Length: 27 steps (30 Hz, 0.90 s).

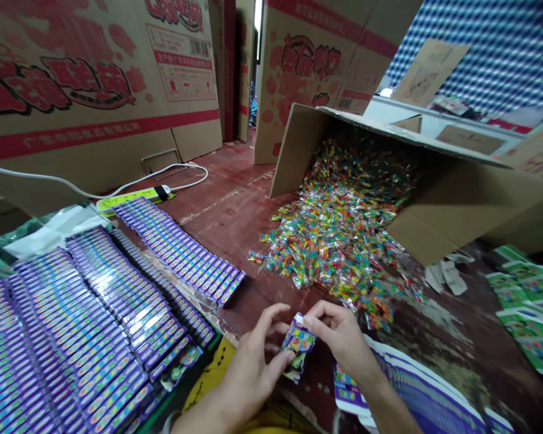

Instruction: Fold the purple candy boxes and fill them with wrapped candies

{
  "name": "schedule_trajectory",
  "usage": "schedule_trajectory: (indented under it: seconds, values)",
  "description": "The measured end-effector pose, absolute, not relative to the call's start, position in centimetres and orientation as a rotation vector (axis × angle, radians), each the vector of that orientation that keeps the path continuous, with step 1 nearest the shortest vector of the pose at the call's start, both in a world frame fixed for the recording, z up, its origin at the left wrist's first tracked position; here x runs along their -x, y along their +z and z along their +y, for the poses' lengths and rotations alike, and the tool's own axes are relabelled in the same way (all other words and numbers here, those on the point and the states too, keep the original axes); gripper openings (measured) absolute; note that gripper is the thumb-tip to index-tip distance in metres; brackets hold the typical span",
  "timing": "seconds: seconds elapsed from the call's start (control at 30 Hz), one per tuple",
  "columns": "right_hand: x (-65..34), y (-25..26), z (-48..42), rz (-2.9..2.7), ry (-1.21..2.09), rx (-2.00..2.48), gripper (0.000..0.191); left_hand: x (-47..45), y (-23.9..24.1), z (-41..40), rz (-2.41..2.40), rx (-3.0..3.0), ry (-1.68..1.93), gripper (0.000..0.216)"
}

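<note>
A small purple candy box [300,340] with colourful printing is between my two hands, low in the middle of the view. My left hand [263,346] closes on its left side, thumb on the printed face. The thumb and fingers of my right hand [337,331] pinch its upper right edge, by a white flap. Flat purple box blanks [420,386] lie fanned out under and beside my right forearm. Beyond the hands spreads a heap of small clear packets of coloured candy [330,241], spilling from a cardboard carton [457,211] on its side.
Rows of filled-out purple boxes [95,325] stand at the left, with another row [181,247] behind. A yellow-green power strip [133,199] and white cable [63,179] lie farther back. Green printed cards [525,301] are at the right. Large cartons [99,78] stand behind.
</note>
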State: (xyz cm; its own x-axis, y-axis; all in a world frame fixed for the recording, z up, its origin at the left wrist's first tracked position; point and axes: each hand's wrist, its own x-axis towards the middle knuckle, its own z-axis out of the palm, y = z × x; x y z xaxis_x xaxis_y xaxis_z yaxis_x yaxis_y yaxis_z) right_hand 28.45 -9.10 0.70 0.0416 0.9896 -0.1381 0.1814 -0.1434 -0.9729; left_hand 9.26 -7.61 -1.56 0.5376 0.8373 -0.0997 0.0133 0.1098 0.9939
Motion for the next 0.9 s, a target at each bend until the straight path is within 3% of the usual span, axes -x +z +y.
schedule_trajectory:
  seconds: [0.2, 0.4, 0.5, 0.57, 0.77, 0.9]
  values:
    - [-27.8, 1.2, -10.5, -1.600, 0.792, 1.446, 0.022, -8.7, -1.2, -7.3, 0.859, -1.431, 0.723, 0.045]
    - [-28.6, 2.3, -10.1, -1.739, 1.014, 1.653, 0.005, -8.2, -1.3, -7.0, 0.797, -1.792, 0.582, 0.046]
    - [-28.1, 2.1, -9.2, -1.725, 1.173, 1.656, 0.025, -7.2, -1.9, -5.9, 0.817, -1.917, 0.599, 0.060]
    - [-27.2, 1.3, -8.4, -1.675, 1.116, 1.642, 0.025, -5.8, -2.0, -4.4, 0.866, -2.044, 0.681, 0.064]
    - [-22.4, -3.0, -5.5, -1.577, 0.636, 1.605, 0.044, -0.3, -1.3, 1.9, 1.152, -2.308, 0.901, 0.027]
    - [-18.8, -5.4, -4.3, -1.661, 0.597, 1.607, 0.056, 0.3, -2.3, 5.1, 1.109, -2.446, 0.803, 0.028]
